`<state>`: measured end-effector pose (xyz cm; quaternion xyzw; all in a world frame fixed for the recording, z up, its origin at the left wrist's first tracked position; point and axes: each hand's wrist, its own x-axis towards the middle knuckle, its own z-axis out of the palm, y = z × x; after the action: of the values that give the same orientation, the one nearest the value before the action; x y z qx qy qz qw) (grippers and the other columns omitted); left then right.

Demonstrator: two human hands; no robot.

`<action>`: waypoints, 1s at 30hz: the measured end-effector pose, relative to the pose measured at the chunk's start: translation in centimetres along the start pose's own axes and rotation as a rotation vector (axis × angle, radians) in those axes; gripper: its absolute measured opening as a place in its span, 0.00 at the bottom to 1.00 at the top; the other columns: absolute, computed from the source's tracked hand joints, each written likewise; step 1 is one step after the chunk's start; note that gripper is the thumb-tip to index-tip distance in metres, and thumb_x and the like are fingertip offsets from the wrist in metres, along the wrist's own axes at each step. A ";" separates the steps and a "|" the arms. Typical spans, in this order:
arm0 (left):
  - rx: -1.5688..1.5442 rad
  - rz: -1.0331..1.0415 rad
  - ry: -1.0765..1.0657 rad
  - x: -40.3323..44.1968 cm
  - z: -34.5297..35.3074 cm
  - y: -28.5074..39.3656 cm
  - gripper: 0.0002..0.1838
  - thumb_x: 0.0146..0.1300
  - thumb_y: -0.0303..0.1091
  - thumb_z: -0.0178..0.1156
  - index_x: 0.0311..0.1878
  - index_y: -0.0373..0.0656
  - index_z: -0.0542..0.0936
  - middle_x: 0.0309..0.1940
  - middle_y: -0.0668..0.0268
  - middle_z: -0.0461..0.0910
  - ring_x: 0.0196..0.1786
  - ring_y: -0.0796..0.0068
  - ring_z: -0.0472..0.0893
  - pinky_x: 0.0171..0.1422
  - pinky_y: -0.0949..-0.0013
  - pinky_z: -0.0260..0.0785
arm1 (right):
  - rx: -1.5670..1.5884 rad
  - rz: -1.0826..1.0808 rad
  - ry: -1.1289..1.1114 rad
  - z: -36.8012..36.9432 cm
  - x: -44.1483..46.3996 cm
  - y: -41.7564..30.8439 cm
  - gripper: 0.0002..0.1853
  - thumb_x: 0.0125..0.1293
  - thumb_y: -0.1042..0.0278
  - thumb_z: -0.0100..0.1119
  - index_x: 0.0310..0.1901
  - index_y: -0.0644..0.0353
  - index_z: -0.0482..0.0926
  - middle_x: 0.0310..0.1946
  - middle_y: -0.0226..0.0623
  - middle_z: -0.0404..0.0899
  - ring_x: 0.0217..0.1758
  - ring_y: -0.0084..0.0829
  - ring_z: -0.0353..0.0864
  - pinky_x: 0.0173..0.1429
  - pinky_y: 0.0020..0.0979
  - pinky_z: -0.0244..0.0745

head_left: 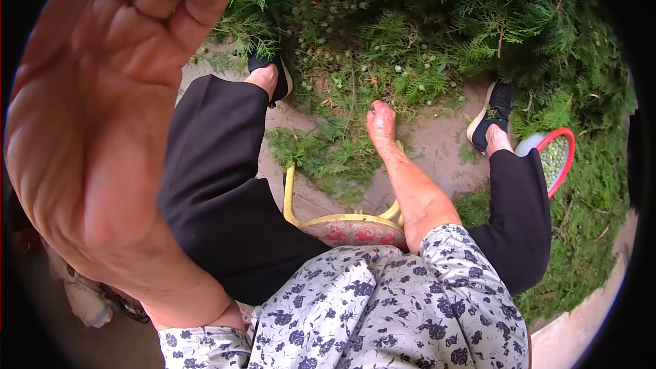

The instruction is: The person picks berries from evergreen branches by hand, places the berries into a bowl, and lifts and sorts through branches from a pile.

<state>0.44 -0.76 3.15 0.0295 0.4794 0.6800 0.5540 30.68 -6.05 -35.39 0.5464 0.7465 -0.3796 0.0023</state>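
My left hand (113, 116) is raised close to the camera, its palm exposed. Its fingers bend slightly and are apart; the top edge cuts off their tips, and nothing shows in the palm. Farther down, between the knees, my right hand (380, 123) is closed in a fist just above the ground. Whatever it may hold is too small or hidden to make out. Cut green conifer sprigs (328, 140) lie beside and below it. Small pale green cones (427, 72) are scattered among the foliage beyond.
A white bucket with a red rim (572, 157) holds many small green cones (553, 160), standing by the right leg. Dense conifer branches (506, 14) fill the back and right. A yellow-framed chair with a red patterned seat (355, 230) is between the legs. Bags (89, 297) lie at lower left.
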 end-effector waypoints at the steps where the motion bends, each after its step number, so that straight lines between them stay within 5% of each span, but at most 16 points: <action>1: -0.002 0.011 0.002 0.0 0.0 0.1 0.13 0.64 0.26 0.51 0.49 0.31 0.68 0.37 0.58 0.76 0.32 0.76 0.74 0.42 0.71 0.71 | -0.007 0.000 0.003 -0.7 0.0 0.4 0.08 0.49 0.76 0.55 0.33 0.65 0.76 0.26 0.47 0.76 0.31 0.45 0.78 0.36 0.39 0.72; 4: 0.001 0.034 0.003 0.0 -0.2 0.3 0.12 0.63 0.26 0.51 0.49 0.31 0.69 0.37 0.59 0.76 0.32 0.76 0.75 0.42 0.72 0.71 | 0.136 0.191 0.070 -4.7 -1.3 0.4 0.13 0.49 0.76 0.56 0.40 0.63 0.78 0.25 0.38 0.77 0.30 0.32 0.78 0.38 0.32 0.73; 5: 0.003 0.038 0.001 0.3 -0.3 0.4 0.12 0.63 0.26 0.51 0.48 0.31 0.69 0.37 0.59 0.77 0.32 0.76 0.75 0.41 0.72 0.71 | 0.100 0.042 0.181 -4.1 -2.2 3.5 0.11 0.51 0.78 0.54 0.38 0.64 0.78 0.25 0.36 0.77 0.28 0.28 0.78 0.33 0.30 0.75; 7: 0.006 0.049 0.001 0.3 -0.2 0.3 0.12 0.63 0.26 0.52 0.48 0.31 0.70 0.36 0.59 0.77 0.31 0.77 0.75 0.41 0.72 0.71 | 0.422 0.563 -0.091 -7.1 -3.0 2.5 0.08 0.54 0.79 0.53 0.37 0.63 0.77 0.26 0.35 0.77 0.25 0.24 0.78 0.27 0.26 0.75; 11: 0.009 0.067 -0.005 0.3 0.0 0.0 0.11 0.63 0.26 0.52 0.47 0.32 0.70 0.36 0.60 0.77 0.31 0.77 0.75 0.40 0.72 0.72 | 0.579 0.523 -0.110 -4.6 -3.6 4.5 0.05 0.55 0.79 0.56 0.34 0.63 0.77 0.24 0.35 0.76 0.21 0.21 0.77 0.22 0.24 0.73; 13: 0.015 0.070 -0.001 0.4 0.2 -0.1 0.11 0.63 0.26 0.52 0.47 0.32 0.71 0.35 0.60 0.77 0.31 0.77 0.76 0.40 0.72 0.72 | 0.266 0.242 -0.090 -1.7 -3.2 5.5 0.05 0.54 0.79 0.59 0.34 0.65 0.75 0.20 0.34 0.75 0.19 0.22 0.76 0.22 0.25 0.73; 19: 0.037 0.106 0.035 0.3 0.8 -0.3 0.10 0.62 0.27 0.53 0.46 0.33 0.72 0.34 0.61 0.78 0.30 0.78 0.76 0.38 0.72 0.72 | 0.183 0.394 0.091 2.3 -3.3 6.6 0.06 0.51 0.83 0.58 0.32 0.66 0.73 0.18 0.35 0.74 0.17 0.22 0.74 0.19 0.26 0.72; 21: 0.056 0.147 0.062 0.3 1.5 -0.6 0.10 0.62 0.27 0.54 0.45 0.33 0.72 0.34 0.61 0.78 0.30 0.78 0.77 0.38 0.72 0.73 | 0.328 0.490 0.061 2.2 -4.0 7.2 0.08 0.48 0.80 0.57 0.33 0.62 0.77 0.22 0.48 0.77 0.27 0.43 0.78 0.36 0.36 0.72; 23: 0.101 0.206 0.107 0.5 2.6 -1.2 0.10 0.62 0.27 0.54 0.45 0.33 0.73 0.34 0.61 0.79 0.29 0.78 0.77 0.38 0.72 0.73 | 0.349 0.421 0.086 0.0 -4.8 6.4 0.10 0.50 0.80 0.53 0.36 0.61 0.78 0.20 0.43 0.77 0.24 0.35 0.79 0.30 0.33 0.73; 24: 0.122 0.242 0.124 0.6 3.3 -1.5 0.10 0.62 0.27 0.54 0.45 0.33 0.73 0.33 0.61 0.79 0.29 0.78 0.77 0.37 0.72 0.73 | 0.505 0.623 -0.049 -4.7 -4.4 2.0 0.12 0.52 0.79 0.52 0.38 0.58 0.80 0.19 0.36 0.77 0.21 0.26 0.77 0.25 0.29 0.73; 25: 0.142 0.277 0.142 0.8 3.8 -1.6 0.10 0.62 0.27 0.54 0.45 0.33 0.73 0.33 0.62 0.79 0.29 0.78 0.77 0.37 0.72 0.73 | 0.541 0.570 -0.032 -6.1 -4.4 2.3 0.14 0.53 0.81 0.50 0.41 0.60 0.79 0.20 0.32 0.76 0.21 0.22 0.77 0.23 0.25 0.73; 30: 0.226 0.389 0.166 1.4 4.5 -1.0 0.09 0.61 0.27 0.55 0.44 0.34 0.74 0.32 0.63 0.79 0.29 0.78 0.77 0.37 0.72 0.73 | 0.772 0.373 0.280 -16.3 -2.1 3.8 0.15 0.56 0.83 0.52 0.47 0.70 0.71 0.33 0.42 0.76 0.33 0.32 0.80 0.34 0.28 0.81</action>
<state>3.20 3.09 4.19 0.1275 0.5816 0.7160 0.3645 41.29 1.94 -25.06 0.6786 0.4322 -0.5458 -0.2342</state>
